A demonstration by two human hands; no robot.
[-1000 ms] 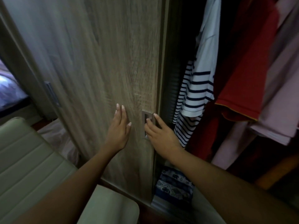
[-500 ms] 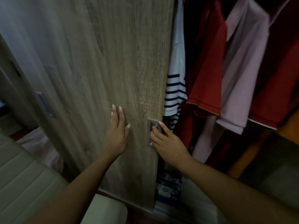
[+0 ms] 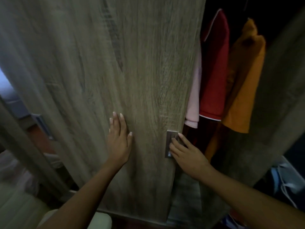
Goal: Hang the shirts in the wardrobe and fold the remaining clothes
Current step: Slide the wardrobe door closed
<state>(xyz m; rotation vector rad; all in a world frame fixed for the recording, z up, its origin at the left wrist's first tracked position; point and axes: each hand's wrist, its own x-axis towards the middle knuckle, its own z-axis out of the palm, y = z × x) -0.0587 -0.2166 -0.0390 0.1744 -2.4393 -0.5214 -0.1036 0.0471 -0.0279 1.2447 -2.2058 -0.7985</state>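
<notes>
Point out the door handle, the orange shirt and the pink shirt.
door handle point(image 3: 170, 134), head view, upper metal plate
orange shirt point(image 3: 244, 96), head view, sleeve front
pink shirt point(image 3: 194, 104), head view, sleeve

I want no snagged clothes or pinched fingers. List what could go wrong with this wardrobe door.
1. The pink shirt hangs right at the sliding door's edge; if the door moves right, the fabric could catch or bunch.
2. The right hand's fingers sit at the handle by that edge; they could get pinched against the wardrobe side panel.
3. The left hand presses flat on the wood and may slip.
</notes>
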